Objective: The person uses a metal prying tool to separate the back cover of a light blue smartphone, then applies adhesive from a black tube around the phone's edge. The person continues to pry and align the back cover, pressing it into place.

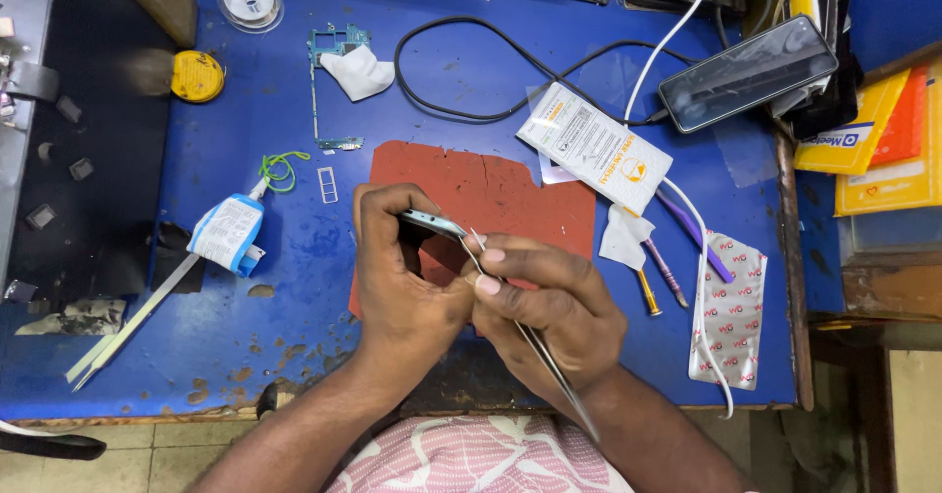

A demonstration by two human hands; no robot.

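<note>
Mid-frame over the red mat [491, 184]: left hand [402, 277] is clamped round a small phone part [432, 223], right hand [549, 302] pinches tweezers [535, 341], tips touching that part's right end.

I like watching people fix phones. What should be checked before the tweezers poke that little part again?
1. Left hand grips the small flat part firmly: ok, fingers wrap it on edge.
2. Right hand has the tweezers pinched tight: ok.
3. Tweezer tips meet the part: ok, they touch its right end.
4. Work sits over the red mat: ok.
5. Black cable and white cable stay off the hands: ok, both lie apart.
6. Whether the tips hold anything tiny: cannot tell, too small.
</note>
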